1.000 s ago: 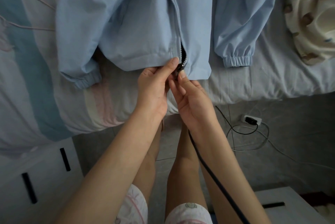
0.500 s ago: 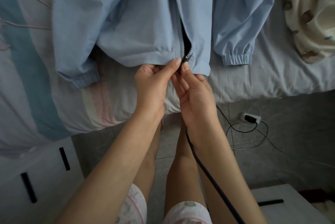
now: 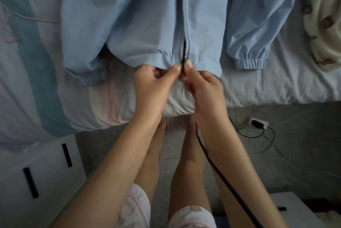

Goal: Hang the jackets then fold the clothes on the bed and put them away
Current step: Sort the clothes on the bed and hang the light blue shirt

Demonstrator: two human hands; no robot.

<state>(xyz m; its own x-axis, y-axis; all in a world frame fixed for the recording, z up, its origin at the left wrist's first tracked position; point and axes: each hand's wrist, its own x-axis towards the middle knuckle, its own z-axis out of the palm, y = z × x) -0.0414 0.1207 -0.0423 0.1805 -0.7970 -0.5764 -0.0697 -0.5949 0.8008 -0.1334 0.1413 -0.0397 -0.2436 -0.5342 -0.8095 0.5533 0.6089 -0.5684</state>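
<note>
A light blue jacket lies spread front-up on the bed, hem toward me, sleeves out to both sides. Its dark zipper runs up the middle and gapes a little just above the hem. My left hand pinches the hem on the left of the zipper's foot. My right hand pinches the right side, thumb tip beside the slider. The two thumbs almost meet at the zipper's bottom end.
A cream garment with brown patches is bunched at the bed's right. A striped duvet covers the left. White drawer units stand at lower left and lower right. A power strip and cables lie on the floor.
The zipper gap above the hem has narrowed. Both hands stay at the zipper's foot, thumbs pressed closer together. The view has shifted slightly so the jacket sits more centred.
</note>
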